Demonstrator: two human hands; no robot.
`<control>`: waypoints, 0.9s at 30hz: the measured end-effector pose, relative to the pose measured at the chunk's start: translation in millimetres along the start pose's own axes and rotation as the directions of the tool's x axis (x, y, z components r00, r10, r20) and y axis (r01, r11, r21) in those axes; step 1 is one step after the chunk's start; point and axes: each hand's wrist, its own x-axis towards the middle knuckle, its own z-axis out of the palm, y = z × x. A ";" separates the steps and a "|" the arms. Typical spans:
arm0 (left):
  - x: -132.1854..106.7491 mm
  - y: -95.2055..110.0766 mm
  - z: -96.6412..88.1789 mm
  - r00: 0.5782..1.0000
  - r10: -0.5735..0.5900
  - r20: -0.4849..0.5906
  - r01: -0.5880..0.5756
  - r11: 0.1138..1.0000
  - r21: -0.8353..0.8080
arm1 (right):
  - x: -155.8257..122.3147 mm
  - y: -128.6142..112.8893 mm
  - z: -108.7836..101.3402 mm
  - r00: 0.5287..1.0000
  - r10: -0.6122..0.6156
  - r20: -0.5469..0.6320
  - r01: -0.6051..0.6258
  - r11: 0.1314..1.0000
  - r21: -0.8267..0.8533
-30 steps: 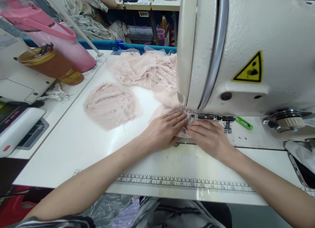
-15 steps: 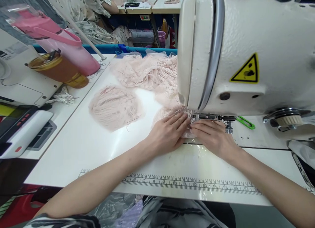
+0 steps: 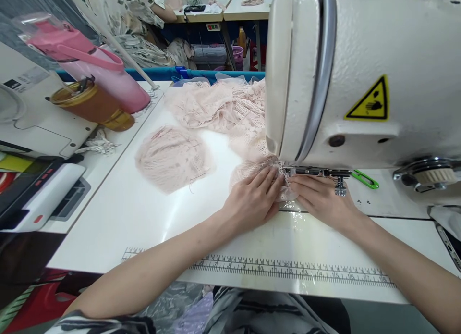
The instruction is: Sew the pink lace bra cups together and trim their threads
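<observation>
Pale pink lace fabric (image 3: pixel 248 169) lies under the needle area of a white sewing machine (image 3: pixel 363 50). My left hand (image 3: pixel 254 194) rests flat on this lace, fingers stretched toward the metal presser attachment (image 3: pixel 309 171). From the other side, my right hand (image 3: pixel 322 197) has its fingers together at the edge of the lace, just below the attachment; its thumb is hidden. The needle itself is out of sight behind the machine head. More pink lace (image 3: pixel 219 103) is bunched behind, and a separate rounded lace piece (image 3: pixel 173 158) lies to the left.
A green thread snipper (image 3: pixel 365 179) lies right of the attachment. Along the left stand a pink bottle (image 3: pixel 104 74), an amber cup (image 3: pixel 93 105) and a black-and-white device (image 3: pixel 46 194). A printed ruler (image 3: pixel 288 270) runs along the front edge. Another person's arm (image 3: pixel 163 12) shows behind.
The whole view has shifted slightly, so everything appears a little farther right. Both hands keep nearly the same place on the lace by the attachment.
</observation>
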 end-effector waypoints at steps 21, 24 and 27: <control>3.0 -0.4 3.4 0.998 0.045 -0.036 -0.047 0.998 -0.053 | -10.3 14.3 6.6 0.992 0.114 -0.054 -0.109 0.991 0.082; 3.2 -2.8 2.5 0.990 0.123 -0.061 -0.128 0.989 -0.071 | -3.8 8.2 0.8 0.993 0.114 -0.037 -0.113 0.993 0.018; 3.4 -4.9 2.1 0.990 0.115 -0.087 -0.121 0.990 -0.072 | 2.9 -1.9 -7.0 0.991 0.133 -0.032 -0.134 0.991 -0.028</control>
